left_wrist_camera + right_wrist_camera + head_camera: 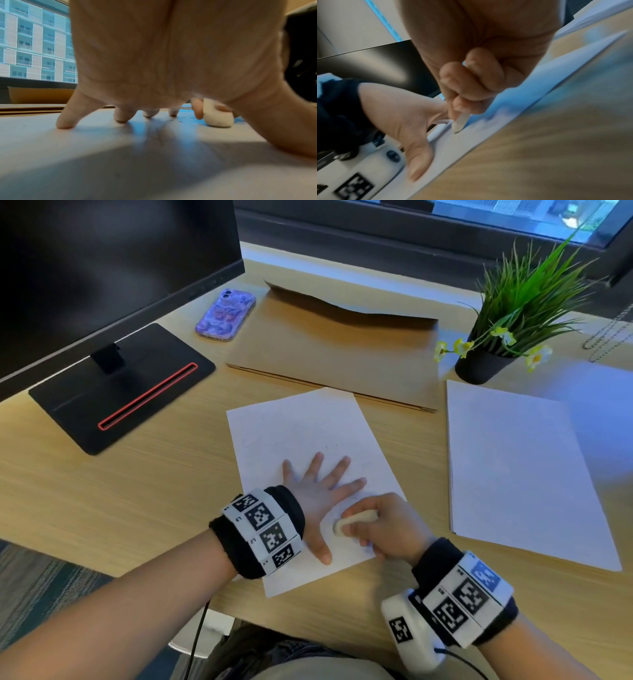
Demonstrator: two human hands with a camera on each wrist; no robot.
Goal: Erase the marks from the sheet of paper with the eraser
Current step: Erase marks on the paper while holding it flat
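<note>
A white sheet of paper [301, 433] with faint pencil marks lies tilted on the wooden desk. My left hand [318, 491] lies flat on it with fingers spread, pressing it down; its fingertips [120, 117] touch the sheet [85, 148]. My right hand [380, 525] grips a white eraser [352, 522] between thumb and fingers, just right of the left hand. The eraser [217, 117] has its lower end on the paper. In the right wrist view the eraser [460, 123] tip meets the sheet [471, 139] near the left thumb.
A stack of blank paper [520, 474] lies to the right. Behind the sheet are a brown envelope [335, 350], a purple phone [226, 314], a potted plant [507, 330] and a monitor stand [120, 392]. The desk's front edge runs below my wrists.
</note>
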